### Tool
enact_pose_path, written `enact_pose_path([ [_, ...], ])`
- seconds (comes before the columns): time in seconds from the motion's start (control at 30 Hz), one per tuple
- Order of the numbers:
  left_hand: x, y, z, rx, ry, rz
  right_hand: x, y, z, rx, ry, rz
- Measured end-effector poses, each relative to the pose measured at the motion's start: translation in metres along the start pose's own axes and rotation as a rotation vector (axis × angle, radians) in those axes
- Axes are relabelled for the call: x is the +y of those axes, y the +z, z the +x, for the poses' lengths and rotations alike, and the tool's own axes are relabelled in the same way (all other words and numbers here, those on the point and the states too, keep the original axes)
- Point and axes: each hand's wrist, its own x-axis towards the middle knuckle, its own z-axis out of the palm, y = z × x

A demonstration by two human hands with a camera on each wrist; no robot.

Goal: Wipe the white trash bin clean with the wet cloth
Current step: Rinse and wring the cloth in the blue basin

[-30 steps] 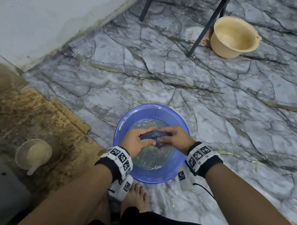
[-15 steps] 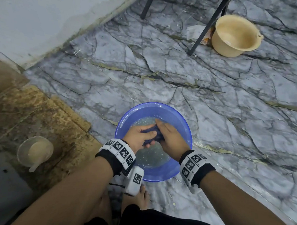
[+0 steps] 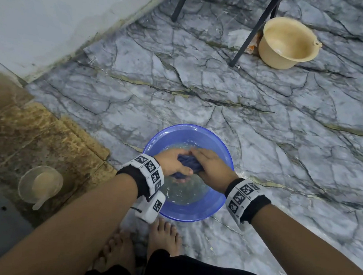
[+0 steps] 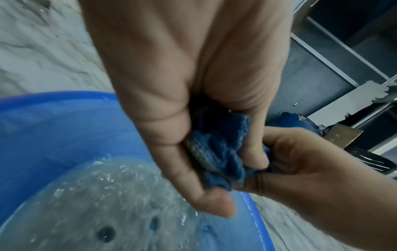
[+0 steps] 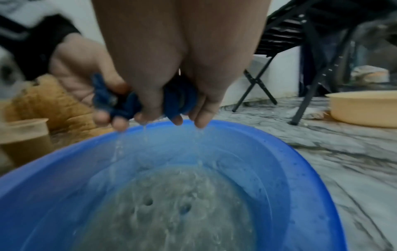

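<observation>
A dark blue wet cloth [image 3: 189, 164] is bunched and twisted between both hands above the blue basin [image 3: 219, 208]. My left hand [image 3: 172, 163] grips its left end and my right hand [image 3: 210, 168] grips its right end. In the left wrist view the cloth [image 4: 217, 152] is pinched between thumb and fingers. In the right wrist view water streams from the cloth [image 5: 126, 103] into the murky water of the basin [image 5: 279, 152]. No white trash bin is in view.
A beige tub [image 3: 286, 43] stands on the marble floor at the far right beside black folding-chair legs [image 3: 252, 32]. A clear scoop of brownish water [image 3: 40, 184] sits on the stained step at left. My bare feet [image 3: 162, 235] are just behind the basin.
The hands have turned against each other, twisting the cloth tighter, and lifted it a little above the water. Water now runs from it into the basin.
</observation>
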Motion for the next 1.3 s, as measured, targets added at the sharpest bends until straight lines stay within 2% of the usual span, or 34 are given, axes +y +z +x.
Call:
enact_pose_path([
  [0.1, 0.002, 0.0, 0.006, -0.099, -0.137, 0.111, -0.007, 0.005, -0.003, 0.067, -0.084, -0.167],
  [0.17, -0.001, -0.001, 0.008, -0.137, -0.168, 0.21, -0.004, 0.01, -0.002, 0.07, -0.123, -0.208],
  [0.23, -0.004, -0.001, 0.008, -0.129, -0.161, 0.255, -0.005, 0.008, -0.001, 0.006, -0.089, -0.183],
  [0.3, -0.003, 0.0, 0.004, -0.106, -0.101, 0.352, -0.004, 0.006, 0.0, -0.094, -0.009, -0.145],
  [0.37, -0.002, 0.001, 0.0, -0.072, 0.028, 0.535, -0.004, 0.001, 0.002, -0.169, 0.047, -0.134],
  [0.43, -0.004, 0.001, 0.001, -0.046, 0.118, 0.661, -0.004, -0.003, 0.004, -0.199, 0.076, -0.11],
  [0.57, -0.007, 0.001, -0.002, 0.015, 0.19, 0.837, -0.005, -0.007, 0.006, -0.221, 0.125, -0.032],
  [0.67, -0.005, -0.002, -0.003, 0.062, 0.266, 0.97, -0.008, -0.012, 0.007, -0.239, 0.17, 0.173],
  [0.77, -0.005, -0.005, -0.003, 0.045, 0.315, 1.105, -0.003, -0.014, 0.008, -0.323, 0.219, 0.401],
  [0.83, -0.005, -0.003, -0.005, 0.063, 0.292, 1.014, -0.001, -0.015, 0.009, -0.377, 0.259, 0.473],
  [0.9, -0.007, -0.003, -0.006, 0.078, 0.226, 0.726, 0.002, -0.013, 0.006, -0.354, 0.255, 0.456],
  [0.97, -0.007, -0.004, -0.007, 0.016, 0.12, 0.469, 0.002, -0.006, 0.001, -0.156, 0.217, 0.232],
  [1.03, -0.005, -0.003, -0.009, -0.062, 0.001, 0.268, 0.0, 0.007, -0.006, 0.08, 0.05, -0.009],
  [1.07, -0.003, -0.002, -0.009, -0.075, -0.055, 0.17, 0.0, 0.016, -0.008, 0.16, -0.057, -0.084],
  [1.13, 0.001, 0.0, -0.011, -0.069, -0.108, 0.031, -0.002, 0.023, -0.008, 0.235, -0.154, -0.123],
  [1.2, 0.003, 0.0, -0.012, -0.083, -0.087, 0.029, -0.002, 0.023, -0.005, 0.221, -0.187, -0.136],
  [1.3, 0.003, -0.005, -0.015, -0.082, 0.009, 0.407, 0.003, 0.021, -0.002, 0.035, -0.19, -0.18],
])
